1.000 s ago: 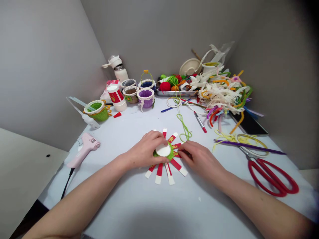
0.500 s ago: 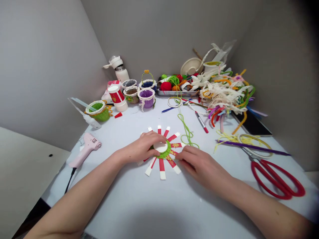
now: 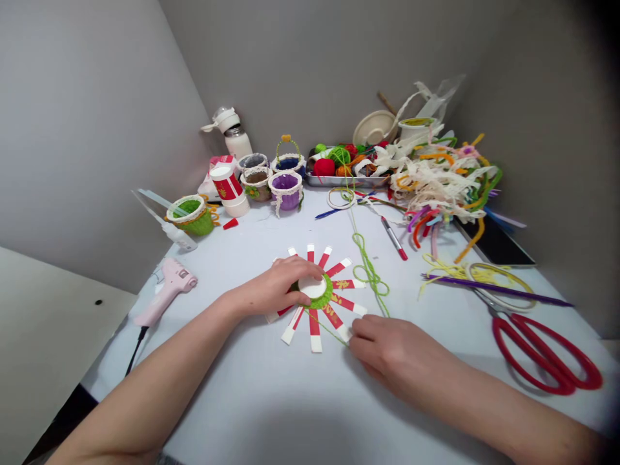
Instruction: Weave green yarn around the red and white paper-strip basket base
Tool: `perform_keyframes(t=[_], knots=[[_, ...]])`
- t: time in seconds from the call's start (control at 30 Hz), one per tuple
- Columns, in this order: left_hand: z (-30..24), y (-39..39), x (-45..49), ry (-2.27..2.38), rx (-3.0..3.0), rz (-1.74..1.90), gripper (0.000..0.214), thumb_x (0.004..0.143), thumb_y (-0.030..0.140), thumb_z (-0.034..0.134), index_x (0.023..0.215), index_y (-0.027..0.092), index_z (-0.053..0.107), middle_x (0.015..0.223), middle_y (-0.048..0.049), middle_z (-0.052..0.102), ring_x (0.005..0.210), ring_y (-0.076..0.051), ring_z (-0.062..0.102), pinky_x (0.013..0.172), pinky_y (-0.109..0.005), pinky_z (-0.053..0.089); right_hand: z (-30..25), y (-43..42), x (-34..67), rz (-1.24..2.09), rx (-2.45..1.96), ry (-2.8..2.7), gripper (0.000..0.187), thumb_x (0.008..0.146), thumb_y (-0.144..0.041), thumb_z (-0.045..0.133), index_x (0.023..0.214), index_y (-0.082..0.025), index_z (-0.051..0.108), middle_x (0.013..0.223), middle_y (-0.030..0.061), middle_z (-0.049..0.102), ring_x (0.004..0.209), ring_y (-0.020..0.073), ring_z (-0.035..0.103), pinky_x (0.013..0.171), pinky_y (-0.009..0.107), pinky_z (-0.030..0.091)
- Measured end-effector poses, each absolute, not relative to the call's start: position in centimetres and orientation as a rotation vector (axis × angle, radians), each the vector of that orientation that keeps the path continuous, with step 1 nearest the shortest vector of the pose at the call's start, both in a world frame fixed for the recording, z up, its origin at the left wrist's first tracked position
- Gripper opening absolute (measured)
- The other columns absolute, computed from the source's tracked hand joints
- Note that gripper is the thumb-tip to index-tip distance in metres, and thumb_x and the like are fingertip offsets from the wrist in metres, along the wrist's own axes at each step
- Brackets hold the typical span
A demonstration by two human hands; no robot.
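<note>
A paper cup cut into red-and-white strips (image 3: 315, 329) lies splayed flat on the table, its round white base (image 3: 311, 288) in the middle. Green yarn woven between the strips forms a ring (image 3: 320, 301) around that base. My left hand (image 3: 283, 284) grips the cup at its left side, thumb and fingers closed over the ring and base. To the lower right of the cup, my right hand (image 3: 387, 349) is closed on the green yarn (image 3: 334, 335), which runs taut from the ring. More of this yarn lies in loose loops (image 3: 372, 274) behind my right hand.
Red-handled scissors (image 3: 547, 355) lie at right, near a purple stick (image 3: 498, 289). A pink glue gun (image 3: 169, 287) is at left. Decorated small baskets (image 3: 285, 194), a tray of yarn balls (image 3: 349, 182) and a lace heap (image 3: 436, 181) stand along the back.
My right hand has moved down and slightly right, away from the strips, drawing the yarn out in a straight line. My left hand stays on the cup. The loose loops have shifted slightly.
</note>
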State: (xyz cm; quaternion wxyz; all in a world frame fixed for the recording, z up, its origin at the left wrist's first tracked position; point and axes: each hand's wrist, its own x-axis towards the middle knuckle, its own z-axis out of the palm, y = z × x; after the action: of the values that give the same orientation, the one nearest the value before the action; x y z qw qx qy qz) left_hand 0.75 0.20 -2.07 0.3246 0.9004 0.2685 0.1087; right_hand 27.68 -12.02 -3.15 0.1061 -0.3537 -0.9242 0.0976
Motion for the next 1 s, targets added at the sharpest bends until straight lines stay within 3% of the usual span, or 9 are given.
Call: perform_keyframes(t=[0.17, 0.4, 0.57, 0.73, 0.87, 1.0], knots=[[-2.2, 0.3, 0.7, 0.688, 2.364, 0.274, 0.029, 0.099, 0.024, 0.071, 0.127, 0.026, 0.062, 0.139, -0.0083, 0.068, 0.133, -0.030, 0.057, 0.115, -0.050, 0.040, -2.7, -10.6, 28.7, 0.193, -1.388, -2.601, 0.022, 0.093, -0.005, 0.057, 0.076, -0.020, 0.063, 0.081, 0.0035, 0.063, 0.069, 0.0170, 0.058, 0.060, 0.031, 0.034], [-1.8, 0.0, 1.1, 0.652, 2.376, 0.271, 0.028, 0.098, 0.019, 0.069, 0.124, 0.025, 0.063, 0.138, -0.0080, 0.068, 0.132, -0.029, 0.059, 0.115, -0.050, 0.040, -3.2, -8.8, 28.1, 0.362, -1.545, -2.337, 0.018, 0.100, -0.015, 0.055, 0.089, -0.020, 0.069, 0.088, 0.0046, 0.068, 0.085, 0.0206, 0.065, 0.072, 0.031, 0.045], [-1.5, -0.4, 1.5, 0.561, 2.370, 0.266, 0.030, 0.096, 0.010, 0.064, 0.123, 0.025, 0.063, 0.138, -0.0075, 0.069, 0.132, -0.027, 0.061, 0.115, -0.049, 0.039, -4.1, -7.8, 27.7, 0.481, -1.591, -2.153, 0.018, 0.100, -0.018, 0.056, 0.086, -0.020, 0.066, 0.086, 0.0033, 0.067, 0.082, 0.0194, 0.063, 0.072, 0.030, 0.045], [-1.8, -0.8, 1.5, 0.534, 2.384, 0.321, 0.030, 0.097, 0.025, 0.070, 0.126, 0.024, 0.063, 0.145, -0.0105, 0.064, 0.136, -0.029, 0.059, 0.117, -0.049, 0.041, -4.4, -7.6, 27.4, 0.531, -1.618, -2.126, 0.016, 0.098, -0.017, 0.058, 0.085, -0.021, 0.066, 0.085, 0.0021, 0.067, 0.080, 0.0187, 0.062, 0.071, 0.029, 0.042], [-2.3, -1.5, 2.1, 0.691, 2.347, 0.387, 0.043, 0.091, 0.037, 0.082, 0.128, 0.023, 0.064, 0.155, -0.0155, 0.051, 0.146, -0.035, 0.049, 0.118, -0.052, 0.043, -4.4, -7.6, 27.4, 0.534, -1.640, -2.114, 0.015, 0.098, -0.017, 0.060, 0.084, -0.021, 0.066, 0.085, 0.0020, 0.067, 0.080, 0.0189, 0.061, 0.071, 0.030, 0.042], [-2.4, -1.6, 2.5, 0.705, 2.320, 0.406, 0.038, 0.092, 0.032, 0.082, 0.124, 0.022, 0.064, 0.131, -0.0126, 0.062, 0.127, -0.031, 0.058, 0.108, -0.047, 0.051, -4.3, -7.7, 27.3, 0.543, -1.622, -2.124, 0.016, 0.099, -0.017, 0.060, 0.084, -0.021, 0.066, 0.084, 0.0022, 0.065, 0.081, 0.0197, 0.062, 0.071, 0.031, 0.043]])
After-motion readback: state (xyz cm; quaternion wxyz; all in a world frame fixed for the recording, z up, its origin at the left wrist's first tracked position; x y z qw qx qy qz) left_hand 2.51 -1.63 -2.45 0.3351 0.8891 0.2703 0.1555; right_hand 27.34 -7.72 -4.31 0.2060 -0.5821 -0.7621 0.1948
